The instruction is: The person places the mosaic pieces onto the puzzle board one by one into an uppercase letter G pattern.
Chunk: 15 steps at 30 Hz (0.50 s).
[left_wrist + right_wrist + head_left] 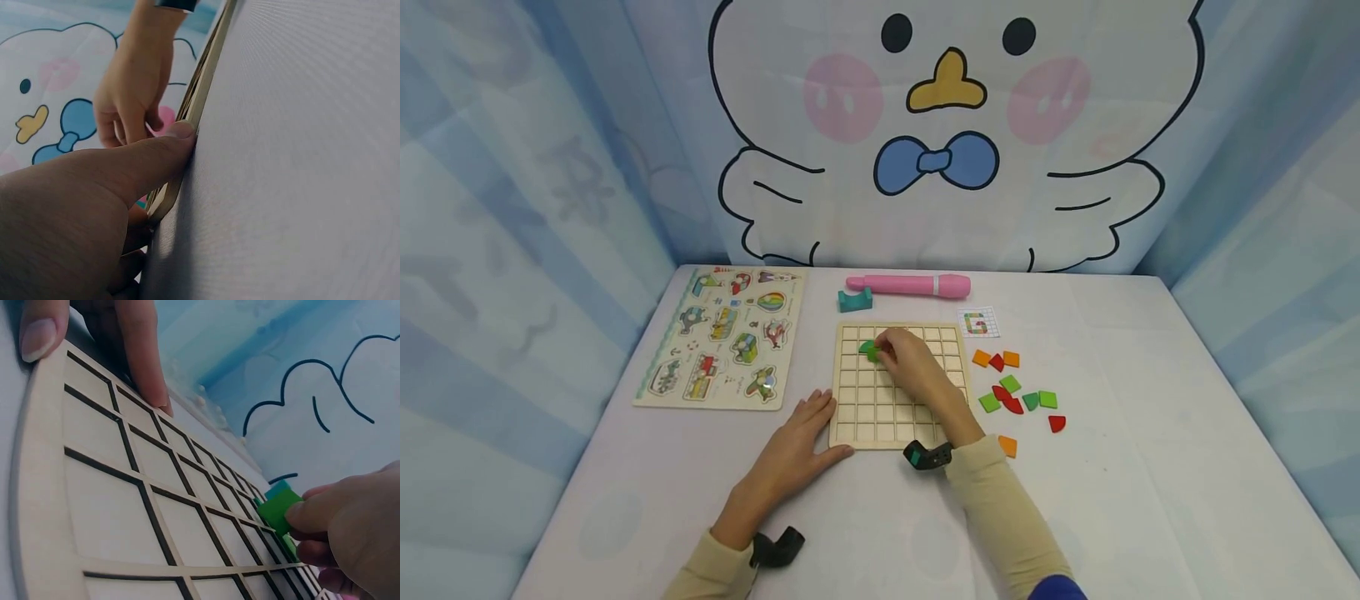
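Observation:
A wooden grid board [859,417] lies flat on the table. Over its upper left part, my right hand [913,367] pinches a green square tile [279,509] between thumb and fingers, tilted above the grid. A darker green piece [866,345] shows just beside that tile; whether it sits fully in a cell I cannot tell. My left hand [793,454] rests at the board's lower left corner, fingers along the left side. Its thumb [165,147] touches the front edge in the left wrist view.
Right of the board lie several loose red, orange and green tiles [1048,400], below a small pattern card [979,322]. A picture puzzle board [722,337] is at the left. Behind the grid are a pink pen-like stick [902,285] and a teal block [855,301].

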Each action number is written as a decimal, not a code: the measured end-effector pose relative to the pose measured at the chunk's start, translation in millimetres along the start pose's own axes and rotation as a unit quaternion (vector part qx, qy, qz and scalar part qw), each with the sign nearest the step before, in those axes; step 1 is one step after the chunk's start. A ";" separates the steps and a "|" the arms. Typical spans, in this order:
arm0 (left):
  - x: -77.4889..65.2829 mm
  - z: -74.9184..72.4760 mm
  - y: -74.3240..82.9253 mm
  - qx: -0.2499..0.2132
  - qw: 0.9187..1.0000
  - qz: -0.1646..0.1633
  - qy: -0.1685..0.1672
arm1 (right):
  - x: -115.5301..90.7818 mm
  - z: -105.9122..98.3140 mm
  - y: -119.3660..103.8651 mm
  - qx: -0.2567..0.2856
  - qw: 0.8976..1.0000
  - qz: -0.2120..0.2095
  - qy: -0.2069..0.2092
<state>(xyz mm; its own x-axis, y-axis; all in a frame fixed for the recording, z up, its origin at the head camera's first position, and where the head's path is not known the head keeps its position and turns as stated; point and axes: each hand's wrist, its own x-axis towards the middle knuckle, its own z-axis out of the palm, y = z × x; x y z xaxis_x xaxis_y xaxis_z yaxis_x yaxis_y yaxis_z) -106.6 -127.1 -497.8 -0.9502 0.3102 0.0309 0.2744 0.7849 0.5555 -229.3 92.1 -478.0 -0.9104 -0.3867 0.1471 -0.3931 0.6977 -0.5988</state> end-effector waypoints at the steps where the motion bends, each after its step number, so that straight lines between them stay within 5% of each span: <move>1: -0.1 -0.2 0.0 0.002 1.000 0.000 0.000 | 0.1 1.2 -1.0 -0.001 1.000 -0.002 0.000; 15: 0.0 -1.8 1.0 0.000 1.000 -0.001 -0.006 | -0.7 9.4 -6.3 -0.021 1.000 -0.023 -0.002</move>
<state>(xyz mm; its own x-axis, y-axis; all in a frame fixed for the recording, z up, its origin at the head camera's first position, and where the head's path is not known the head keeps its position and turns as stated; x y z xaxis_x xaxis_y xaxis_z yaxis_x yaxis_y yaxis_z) -106.6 -127.2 -495.8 -0.9492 0.3141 0.0197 0.2715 0.7855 0.5561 -225.0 82.3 -481.7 -0.8912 -0.4202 0.1707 -0.4390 0.7045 -0.5577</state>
